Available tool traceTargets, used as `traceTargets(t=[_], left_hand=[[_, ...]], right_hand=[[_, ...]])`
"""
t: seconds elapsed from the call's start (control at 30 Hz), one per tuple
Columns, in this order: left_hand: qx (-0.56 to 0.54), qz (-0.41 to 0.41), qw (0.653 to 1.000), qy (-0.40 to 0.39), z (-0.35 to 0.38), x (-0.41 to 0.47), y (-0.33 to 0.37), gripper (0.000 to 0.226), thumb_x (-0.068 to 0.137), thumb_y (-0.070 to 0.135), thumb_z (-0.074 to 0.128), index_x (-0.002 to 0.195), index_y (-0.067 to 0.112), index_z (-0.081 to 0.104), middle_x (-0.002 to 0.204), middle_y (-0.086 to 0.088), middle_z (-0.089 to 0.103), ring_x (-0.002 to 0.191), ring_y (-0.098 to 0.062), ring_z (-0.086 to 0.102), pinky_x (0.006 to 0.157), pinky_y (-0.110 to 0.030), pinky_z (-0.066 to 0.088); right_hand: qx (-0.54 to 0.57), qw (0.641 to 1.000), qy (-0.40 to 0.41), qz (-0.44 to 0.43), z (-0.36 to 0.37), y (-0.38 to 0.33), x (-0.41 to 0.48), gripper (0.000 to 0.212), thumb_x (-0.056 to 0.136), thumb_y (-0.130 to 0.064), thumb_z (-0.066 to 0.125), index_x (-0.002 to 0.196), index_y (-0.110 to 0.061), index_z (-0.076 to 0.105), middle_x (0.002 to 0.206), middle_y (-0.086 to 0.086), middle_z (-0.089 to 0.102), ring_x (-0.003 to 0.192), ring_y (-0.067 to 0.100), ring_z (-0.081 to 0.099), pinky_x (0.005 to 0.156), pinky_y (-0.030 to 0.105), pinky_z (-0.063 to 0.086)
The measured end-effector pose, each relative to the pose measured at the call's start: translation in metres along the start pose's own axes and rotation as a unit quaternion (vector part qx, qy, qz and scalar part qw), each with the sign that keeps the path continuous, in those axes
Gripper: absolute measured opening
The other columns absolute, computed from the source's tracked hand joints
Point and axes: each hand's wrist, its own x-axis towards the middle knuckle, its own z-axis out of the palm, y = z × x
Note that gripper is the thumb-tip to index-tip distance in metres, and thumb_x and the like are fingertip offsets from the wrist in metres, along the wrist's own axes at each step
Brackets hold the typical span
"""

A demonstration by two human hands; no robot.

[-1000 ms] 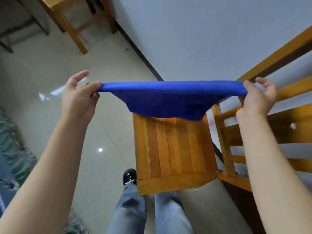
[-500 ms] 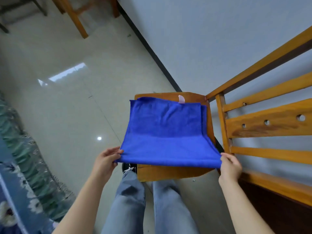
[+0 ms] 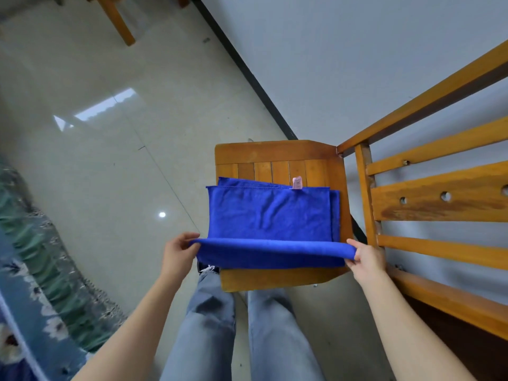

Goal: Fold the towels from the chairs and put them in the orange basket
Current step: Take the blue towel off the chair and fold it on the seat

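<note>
While one blue towel (image 3: 269,215) lies on one chair (image 3: 275,155), left grip (image 3: 178,255), right grip (image 3: 367,259) each pinch near fold.

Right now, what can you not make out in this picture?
- Basket: outside the head view.
- Towel lower layers: covered by its top layer.
- Tag print: too small.
- Some fingers of left hand and right hand: under the towel's fold.
- Seat middle: under the towel.
</note>
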Motion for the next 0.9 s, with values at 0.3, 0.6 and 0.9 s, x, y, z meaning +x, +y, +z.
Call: traceTargets(t=[0.3, 0.6, 0.9], left_hand=[[0.013, 0.081, 0.997, 0.015, 0.021, 0.061, 0.05, 0.015, 0.088, 0.0, 0.055, 0.099, 0.005, 0.064, 0.073, 0.004, 0.056, 0.059, -0.011, 0.052, 0.054, -0.008, 0.043], [-0.055, 0.097, 0.993, 0.043, 0.049, 0.111, 0.091, 0.027, 0.092, 0.007, 0.052, 0.119, 0.01, 0.059, 0.092, 0.005, 0.064, 0.061, 0.001, 0.063, 0.06, -0.011, 0.048], [0.346, 0.129, 0.929, -0.039, 0.087, 0.08, 0.022, 0.063, 0.091, 0.02, 0.055, 0.147, 0.017, 0.024, 0.155, -0.01, 0.016, 0.139, -0.03, 0.022, 0.11, -0.038, 0.027]], right_hand=[[-0.01, 0.997, -0.047, -0.067, 0.038, -0.026, 0.03, 0.032, 0.094, 0.002, 0.045, 0.125, 0.001, 0.052, 0.107, 0.016, 0.058, 0.091, 0.022, 0.061, 0.082, 0.029, 0.047], [0.015, 0.995, -0.066, -0.076, 0.075, -0.053, 0.065, 0.047, 0.093, 0.002, 0.044, 0.139, -0.007, 0.038, 0.12, 0.014, 0.055, 0.104, 0.024, 0.058, 0.085, 0.031, 0.047], [-0.519, 0.77, 0.0, -0.371, 0.075, 0.004, 0.059, 0.053, 0.094, -0.019, 0.049, 0.144, -0.016, 0.031, 0.144, 0.011, 0.032, 0.128, 0.026, 0.039, 0.099, 0.034, 0.043]])
